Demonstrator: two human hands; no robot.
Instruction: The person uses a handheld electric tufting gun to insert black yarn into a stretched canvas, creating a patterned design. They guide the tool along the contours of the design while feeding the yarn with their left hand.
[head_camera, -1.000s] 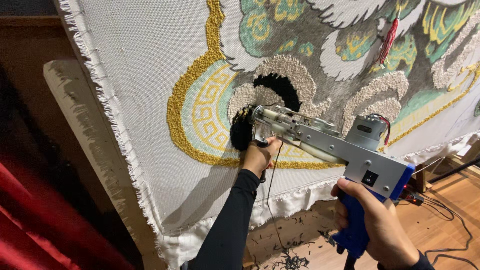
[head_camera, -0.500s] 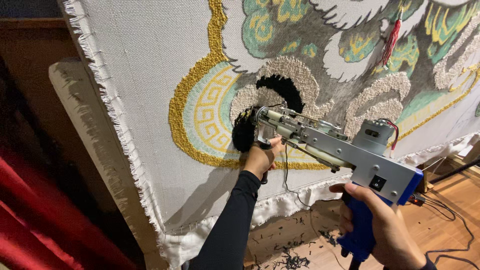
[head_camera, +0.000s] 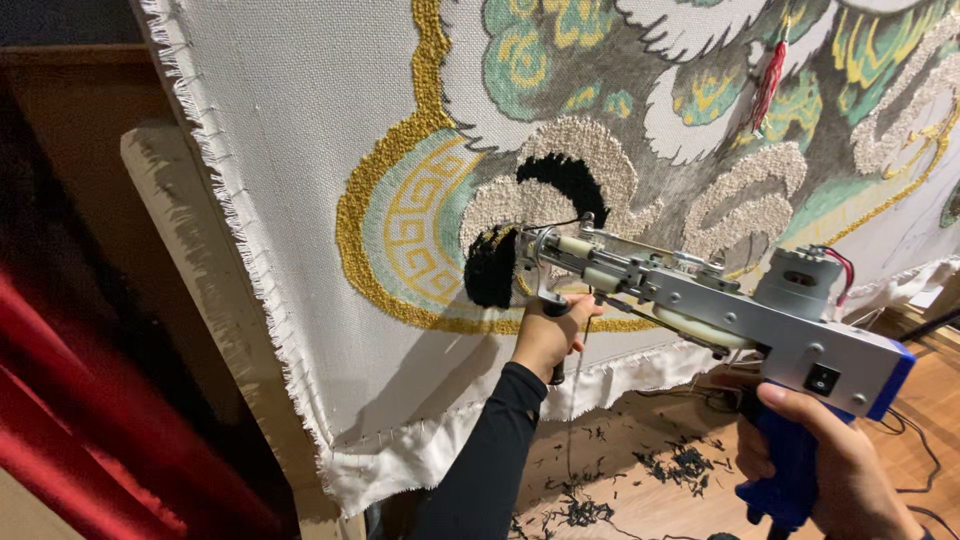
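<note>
The person's left hand (head_camera: 548, 335) was bare below a snug black long sleeve (head_camera: 480, 460) reaching the wrist, while the right hand (head_camera: 830, 465) showed bare, with no glove.

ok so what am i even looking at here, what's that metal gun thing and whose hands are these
This is a view from a camera worn on a person's head, looking down at their own two hands. The grey metal tufting gun with a blue handle is a hand-held tool that punches yarn into cloth. Its tip is pressed against the stretched pale woven cloth, at a patch of black yarn. The right hand grips the blue handle. The left hand, in a black sleeve, steadies the front grip under the tip. The cloth carries a partly filled design in gold, green and cream yarn. Dark yarn scraps lie on the wooden floor below.
</note>
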